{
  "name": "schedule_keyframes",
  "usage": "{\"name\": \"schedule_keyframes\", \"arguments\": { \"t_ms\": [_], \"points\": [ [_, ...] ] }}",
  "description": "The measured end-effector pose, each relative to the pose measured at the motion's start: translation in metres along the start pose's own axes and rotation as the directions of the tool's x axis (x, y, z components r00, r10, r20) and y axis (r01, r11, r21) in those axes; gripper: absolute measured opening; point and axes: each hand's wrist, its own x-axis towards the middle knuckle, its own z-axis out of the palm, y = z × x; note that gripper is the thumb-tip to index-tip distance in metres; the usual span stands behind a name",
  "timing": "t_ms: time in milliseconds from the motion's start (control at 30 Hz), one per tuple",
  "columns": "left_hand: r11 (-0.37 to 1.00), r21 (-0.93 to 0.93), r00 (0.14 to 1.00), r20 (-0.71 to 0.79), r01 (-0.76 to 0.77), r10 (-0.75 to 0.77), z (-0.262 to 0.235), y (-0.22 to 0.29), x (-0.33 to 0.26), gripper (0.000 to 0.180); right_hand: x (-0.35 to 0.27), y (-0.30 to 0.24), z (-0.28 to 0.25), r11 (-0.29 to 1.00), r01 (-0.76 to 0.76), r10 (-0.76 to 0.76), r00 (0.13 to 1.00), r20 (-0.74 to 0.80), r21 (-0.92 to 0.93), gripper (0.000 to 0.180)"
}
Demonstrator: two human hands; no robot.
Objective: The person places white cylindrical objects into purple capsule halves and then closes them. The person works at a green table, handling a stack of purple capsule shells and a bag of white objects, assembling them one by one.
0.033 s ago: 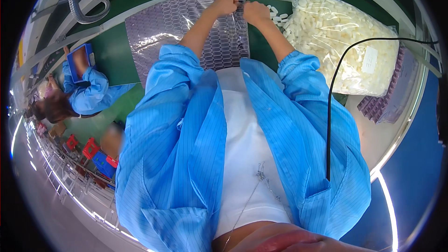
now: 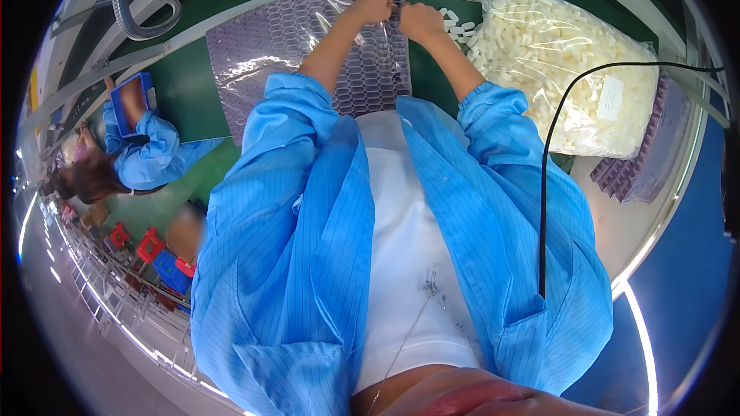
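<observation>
A purple-grey plastic tray with rows of elongated cells lies in front of me, its surface glossy with reflections. Over its far right corner my left hand is closed, fingers curled together. Just beside it, at the tray's right edge, my right hand is also closed. The fingertips of both hands nearly meet, and what they pinch is too small and hidden to make out. Several loose white oblong pieces lie right of my right hand. Next to them rests a big clear bag full of similar off-white pieces.
Purple ridged trays stick out from under the bag at the right. A black cable arches across the right side. At far left, a person in blue sits near a blue bin. A metal hose hangs upper left.
My right hand has shifted very slightly left, toward my left hand. Otherwise the scene looks the same.
</observation>
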Motion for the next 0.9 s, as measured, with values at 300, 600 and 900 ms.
{"name": "schedule_keyframes", "arguments": {
  "t_ms": [300, 600, 900],
  "points": [
    [0.986, -0.164, 0.954, -0.296, -0.013, -0.036, 0.030, 0.002, -0.017, 0.010, 0.001, 0.003, -0.011, 0.990, 0.129, -0.124, 0.989, 0.081, -0.060, 0.029],
    [0.921, -0.383, 0.884, -0.453, -0.075, -0.116, 0.044, 0.013, -0.032, 0.006, 0.009, 0.001, 0.006, 0.994, 0.066, -0.073, 0.994, 0.081, 0.092, 0.027],
    [0.780, -0.619, 0.937, -0.212, 0.092, -0.278, 0.043, 0.007, -0.027, 0.010, -0.027, -0.001, 0.030, 0.986, -0.031, 0.032, 0.999, -0.003, 0.163, 0.027]
  ]
}}
